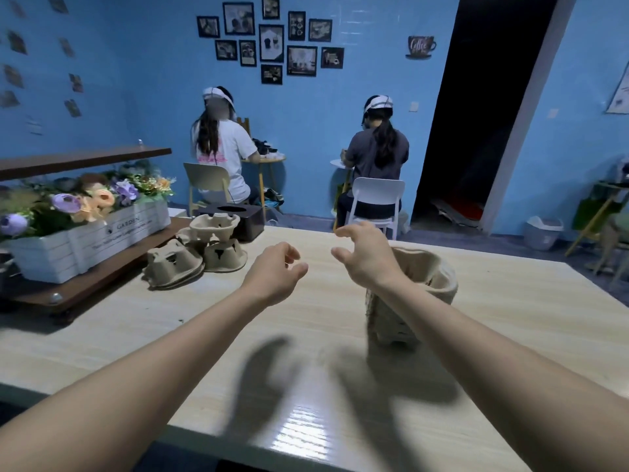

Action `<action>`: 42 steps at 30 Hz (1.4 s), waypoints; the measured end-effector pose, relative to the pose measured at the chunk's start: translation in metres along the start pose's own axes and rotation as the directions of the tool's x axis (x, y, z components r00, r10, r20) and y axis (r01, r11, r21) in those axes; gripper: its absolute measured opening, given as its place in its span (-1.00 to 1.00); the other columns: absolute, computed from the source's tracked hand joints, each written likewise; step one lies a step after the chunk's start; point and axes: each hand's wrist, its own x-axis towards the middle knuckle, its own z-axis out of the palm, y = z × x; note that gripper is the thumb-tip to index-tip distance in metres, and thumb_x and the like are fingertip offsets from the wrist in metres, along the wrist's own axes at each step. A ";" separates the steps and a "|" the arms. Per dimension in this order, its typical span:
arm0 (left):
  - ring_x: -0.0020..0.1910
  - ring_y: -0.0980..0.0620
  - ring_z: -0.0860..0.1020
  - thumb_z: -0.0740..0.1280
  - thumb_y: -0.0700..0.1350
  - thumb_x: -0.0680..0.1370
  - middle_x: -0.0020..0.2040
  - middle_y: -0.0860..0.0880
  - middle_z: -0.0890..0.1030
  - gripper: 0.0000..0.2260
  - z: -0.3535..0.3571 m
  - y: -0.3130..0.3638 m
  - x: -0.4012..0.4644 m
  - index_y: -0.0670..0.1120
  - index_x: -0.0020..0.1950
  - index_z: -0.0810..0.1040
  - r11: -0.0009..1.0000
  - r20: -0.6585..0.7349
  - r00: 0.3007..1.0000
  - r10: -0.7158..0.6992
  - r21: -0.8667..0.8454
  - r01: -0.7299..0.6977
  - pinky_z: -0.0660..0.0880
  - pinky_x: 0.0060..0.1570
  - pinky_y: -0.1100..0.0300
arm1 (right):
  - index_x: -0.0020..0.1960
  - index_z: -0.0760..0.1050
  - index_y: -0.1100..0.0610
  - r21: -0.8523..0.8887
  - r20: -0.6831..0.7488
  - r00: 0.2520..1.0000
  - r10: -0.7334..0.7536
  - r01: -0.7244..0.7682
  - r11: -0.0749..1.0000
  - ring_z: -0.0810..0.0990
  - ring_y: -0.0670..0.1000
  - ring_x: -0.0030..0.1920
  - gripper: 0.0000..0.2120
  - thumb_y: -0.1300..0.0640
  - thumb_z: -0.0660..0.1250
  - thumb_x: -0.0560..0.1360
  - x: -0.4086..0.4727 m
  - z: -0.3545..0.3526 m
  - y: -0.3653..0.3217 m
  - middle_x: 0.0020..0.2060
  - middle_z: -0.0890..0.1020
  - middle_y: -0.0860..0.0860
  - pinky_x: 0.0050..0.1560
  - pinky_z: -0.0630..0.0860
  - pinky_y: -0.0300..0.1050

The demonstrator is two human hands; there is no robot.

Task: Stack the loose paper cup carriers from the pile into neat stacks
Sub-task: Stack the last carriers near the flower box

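Two arms outstretched | left hand point(277, 270), right hand point(366, 255): fingers apart, seemingly empty

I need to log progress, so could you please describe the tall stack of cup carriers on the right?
The stack is a tall column of nested carriers in beige moulded pulp, standing roughly upright on the table, right of centre. Its rim is rounded and wavy, its side ribbed with layered edges. The right forearm crosses in front, hiding part of it. Neither hand holds it; contact with the arm cannot be judged.
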 end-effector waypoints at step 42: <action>0.12 0.00 0.37 0.16 0.01 0.57 0.15 0.03 0.42 -0.79 -0.014 -0.181 0.030 -0.01 0.16 0.42 0.887 -0.177 0.982 -0.066 0.440 0.139 0.28 0.15 0.11 | 0.08 0.48 0.22 0.021 0.140 0.944 -0.298 0.298 0.954 0.45 0.19 0.00 -0.80 0.29 0.13 0.53 0.110 0.264 -0.035 0.03 0.51 0.16 -0.04 0.40 0.02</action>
